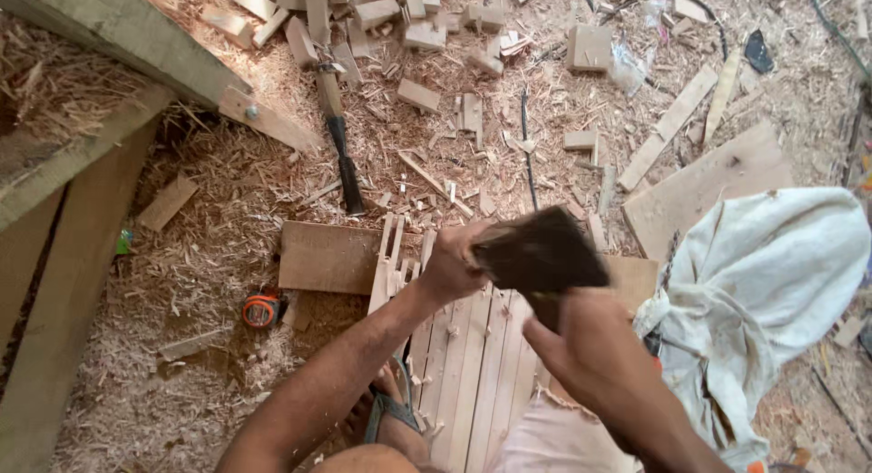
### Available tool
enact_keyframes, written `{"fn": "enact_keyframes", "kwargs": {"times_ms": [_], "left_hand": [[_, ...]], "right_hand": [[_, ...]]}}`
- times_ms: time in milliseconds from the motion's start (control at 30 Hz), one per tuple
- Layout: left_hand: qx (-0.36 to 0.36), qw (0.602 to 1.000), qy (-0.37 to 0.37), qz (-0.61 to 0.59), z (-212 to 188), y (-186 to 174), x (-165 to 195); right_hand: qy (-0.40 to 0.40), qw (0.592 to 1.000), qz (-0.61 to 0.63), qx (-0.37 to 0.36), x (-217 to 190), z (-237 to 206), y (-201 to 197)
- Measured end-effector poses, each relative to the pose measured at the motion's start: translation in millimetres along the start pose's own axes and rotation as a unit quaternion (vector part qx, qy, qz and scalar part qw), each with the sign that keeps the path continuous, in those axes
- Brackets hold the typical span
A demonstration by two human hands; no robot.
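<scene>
My left hand [451,262] grips the left end of a dark, blurred, flat piece [543,250] held above the floor. My right hand [589,338] is closed just below it on its lower end, where a dark stub shows between the fingers. What the dark piece is cannot be told through the blur. Under both hands lies a row of pale wooden slats [472,364] side by side. My foot in a sandal [389,409] rests at the slats' left edge.
Wood shavings and several offcut blocks [418,95] cover the floor. A hammer [338,139] lies at the upper middle and an orange tape measure [262,309] at the left. A brown board [325,257], a wide plank [713,184], a white cloth sack [772,273] and a workbench [82,155] surround me.
</scene>
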State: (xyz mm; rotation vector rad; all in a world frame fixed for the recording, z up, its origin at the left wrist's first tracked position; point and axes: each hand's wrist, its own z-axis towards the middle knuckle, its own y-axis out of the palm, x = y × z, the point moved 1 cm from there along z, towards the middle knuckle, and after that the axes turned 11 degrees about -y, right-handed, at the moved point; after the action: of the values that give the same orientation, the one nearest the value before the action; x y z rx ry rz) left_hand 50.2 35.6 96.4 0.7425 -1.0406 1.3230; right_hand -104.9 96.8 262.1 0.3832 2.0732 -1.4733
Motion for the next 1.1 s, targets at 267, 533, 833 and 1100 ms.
{"fn": "enact_keyframes", "kwargs": {"times_ms": [267,533,833,1100], "left_hand": [[-0.015,0.993,-0.098,-0.057,-14,1,-16],[0.106,0.96,-0.257,0.03,66,18,-86],[0.038,0.978,-0.201,-0.045,26,19,-93],[0.088,0.921,-0.379,-0.022,77,28,-129]], "right_hand": [[0.112,0.992,-0.05,-0.004,-7,23,7],[0.109,0.993,0.018,0.041,-18,62,-50],[0.129,0.978,0.034,-0.16,14,112,-4],[0.049,0.992,0.082,0.085,-34,148,-70]]}}
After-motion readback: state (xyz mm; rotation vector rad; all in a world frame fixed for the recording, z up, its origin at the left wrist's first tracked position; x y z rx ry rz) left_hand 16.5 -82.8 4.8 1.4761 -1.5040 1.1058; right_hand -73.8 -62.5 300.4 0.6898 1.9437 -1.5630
